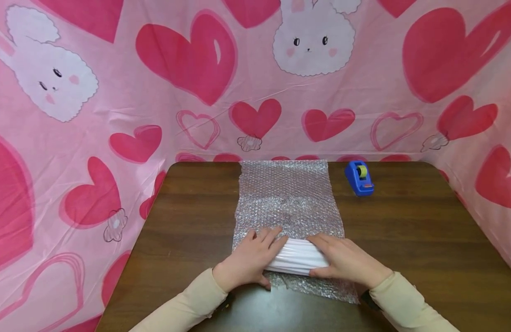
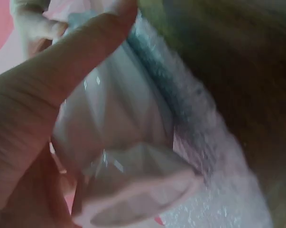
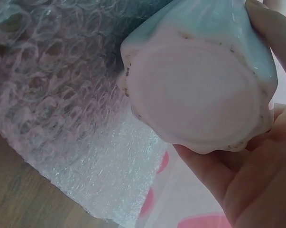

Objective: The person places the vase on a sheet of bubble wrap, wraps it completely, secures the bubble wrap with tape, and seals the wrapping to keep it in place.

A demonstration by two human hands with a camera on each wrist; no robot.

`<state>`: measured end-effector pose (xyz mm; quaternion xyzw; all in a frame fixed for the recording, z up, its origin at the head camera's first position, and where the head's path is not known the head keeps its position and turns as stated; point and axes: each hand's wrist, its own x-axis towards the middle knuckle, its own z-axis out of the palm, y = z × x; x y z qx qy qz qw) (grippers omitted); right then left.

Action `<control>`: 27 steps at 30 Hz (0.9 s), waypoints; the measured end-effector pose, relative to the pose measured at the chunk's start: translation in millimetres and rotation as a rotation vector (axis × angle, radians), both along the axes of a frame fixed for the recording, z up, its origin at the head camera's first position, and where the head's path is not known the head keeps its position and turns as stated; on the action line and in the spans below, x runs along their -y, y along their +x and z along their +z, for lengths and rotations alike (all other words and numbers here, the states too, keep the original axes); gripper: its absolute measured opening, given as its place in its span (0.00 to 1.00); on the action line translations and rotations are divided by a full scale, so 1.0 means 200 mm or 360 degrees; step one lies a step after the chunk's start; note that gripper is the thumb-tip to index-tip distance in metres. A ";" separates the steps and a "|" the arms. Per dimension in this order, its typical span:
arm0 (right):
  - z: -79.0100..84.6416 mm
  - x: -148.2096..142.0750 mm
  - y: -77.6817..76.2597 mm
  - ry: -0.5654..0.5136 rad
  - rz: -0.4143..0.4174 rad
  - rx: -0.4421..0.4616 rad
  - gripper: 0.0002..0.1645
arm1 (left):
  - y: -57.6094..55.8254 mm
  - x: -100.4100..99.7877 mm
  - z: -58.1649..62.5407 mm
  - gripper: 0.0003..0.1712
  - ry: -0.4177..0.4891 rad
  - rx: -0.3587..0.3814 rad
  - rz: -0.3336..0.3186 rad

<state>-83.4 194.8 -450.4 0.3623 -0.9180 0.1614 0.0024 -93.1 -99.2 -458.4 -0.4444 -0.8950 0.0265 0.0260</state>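
Left hand [image 1: 250, 259] and right hand [image 1: 349, 262] share one white fluted vase [image 1: 297, 258], which lies on its side across the near part of the bubble wrap [image 1: 286, 198] on the wooden table [image 1: 197, 221]. For this step, I judge that light, equal pressure at both ends serves best, since the glossy, ridged surface could slip if one side is squeezed harder; the vase should also sit square to the sheet's long edges, with some wrap showing past each end. Its flared mouth [image 2: 145, 202] is at the left, its scalloped base [image 3: 195, 92] at the right. Both hands are bent round the body rather than flat: on each, the fingers reach over the far side and the thumb sits nearer the person, leaving the middle bare. How firmly either presses, I cannot tell. Well apart, right of the sheet, stands the blue tape dispenser [image 1: 360, 179].
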 end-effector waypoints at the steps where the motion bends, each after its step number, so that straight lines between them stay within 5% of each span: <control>1: 0.00 0.00 0.00 0.0001 0.0000 0.0002 0.44 | 0.01 0.00 0.00 0.75 -0.0030 -0.0011 0.0012; 7: 0.00 0.00 -0.01 0.0003 0.0014 0.0040 0.43 | 0.02 -0.02 0.00 0.73 -0.0114 -0.0057 0.0038; 18: 0.02 0.05 0.01 -0.0005 0.0120 -0.0063 0.54 | 0.00 -0.02 0.02 0.59 -0.0006 -0.0115 -0.0019; 27: 0.01 0.08 0.04 0.0111 0.0082 -0.0053 0.63 | 0.01 -0.03 0.00 0.77 -0.0025 -0.0041 0.0040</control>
